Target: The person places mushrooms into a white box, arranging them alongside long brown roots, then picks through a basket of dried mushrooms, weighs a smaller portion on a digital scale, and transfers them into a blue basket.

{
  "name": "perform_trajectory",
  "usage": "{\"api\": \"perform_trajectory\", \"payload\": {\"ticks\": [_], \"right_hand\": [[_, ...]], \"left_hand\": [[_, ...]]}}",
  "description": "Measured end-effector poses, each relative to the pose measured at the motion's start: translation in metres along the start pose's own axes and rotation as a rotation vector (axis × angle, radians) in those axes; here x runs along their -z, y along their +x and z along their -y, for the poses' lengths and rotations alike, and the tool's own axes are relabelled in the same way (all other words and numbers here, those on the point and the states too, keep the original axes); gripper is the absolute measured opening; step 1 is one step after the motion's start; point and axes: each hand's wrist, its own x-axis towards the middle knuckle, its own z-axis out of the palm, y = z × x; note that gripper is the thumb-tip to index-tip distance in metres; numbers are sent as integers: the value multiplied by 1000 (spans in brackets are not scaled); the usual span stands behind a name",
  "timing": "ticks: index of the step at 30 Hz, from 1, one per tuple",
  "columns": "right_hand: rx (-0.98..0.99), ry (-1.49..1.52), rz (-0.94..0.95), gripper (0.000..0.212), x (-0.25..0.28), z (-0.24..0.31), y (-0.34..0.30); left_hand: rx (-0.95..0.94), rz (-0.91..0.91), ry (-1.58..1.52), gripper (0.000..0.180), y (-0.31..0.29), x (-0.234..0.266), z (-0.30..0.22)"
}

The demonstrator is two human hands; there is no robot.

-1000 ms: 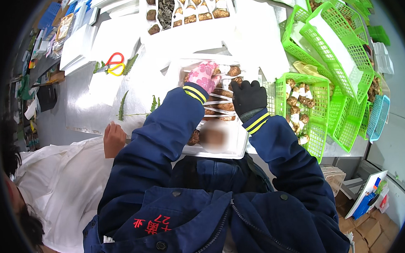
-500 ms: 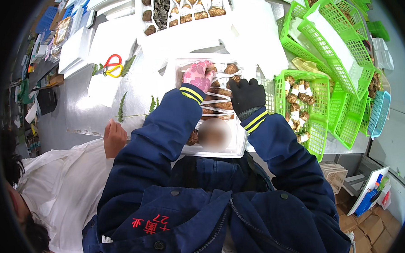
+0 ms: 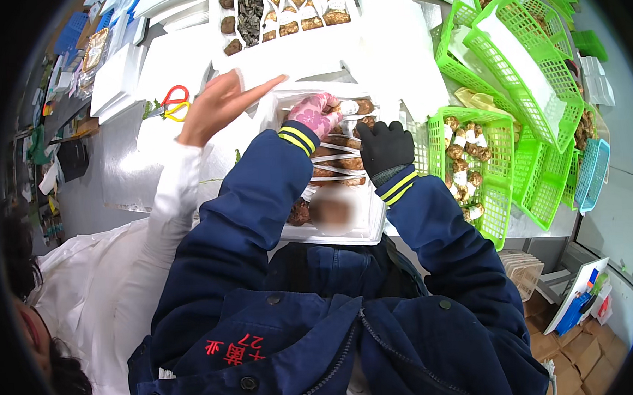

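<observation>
A white foam box (image 3: 371, 223) stands in front of me, holding rows of brown mushrooms (image 3: 338, 164) split by thin white strips. At its far end my left hand (image 3: 316, 114), in a pink flowered glove, has its fingers closed on a mushroom (image 3: 348, 107) with a white paper band. My right hand (image 3: 386, 151), in a black glove, rests over the box's right side, fingers curled and thumb side against the mushrooms; what they grip, if anything, is hidden. A blurred round patch covers part of the near end, beside a dark brown mushroom (image 3: 299, 212).
A co-worker's bare hand (image 3: 217, 106) reaches over the table from the left, near red-and-yellow scissors (image 3: 175, 105). On the right, a green basket (image 3: 498, 182) holds banded mushrooms, with more green baskets (image 3: 519, 68) stacked behind. A filled white tray (image 3: 271, 40) lies at the back.
The co-worker's hand has risen from the table's near edge and stretched out beside the box, covering the fern leaves. A white-banded mushroom now shows at my left fingertips. My right hand stays put.
</observation>
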Motion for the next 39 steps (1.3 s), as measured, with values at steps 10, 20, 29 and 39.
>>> {"api": "perform_trajectory", "payload": {"ticks": [10, 20, 29, 39], "right_hand": [[-4, -2, -22, 18, 0, 1, 0], [-9, 7, -31, 16, -2, 2, -1], [-7, -15, -16, 18, 0, 2, -1], [-15, 19, 8, 30, -5, 0, -1]], "left_hand": [[-313, -100, 18, 21, -10, 4, -5], [-187, -30, -358, 22, 1, 10, 6], [-704, -297, 495, 23, -4, 8, 0], [-620, -226, 936, 30, -6, 2, 8]]}}
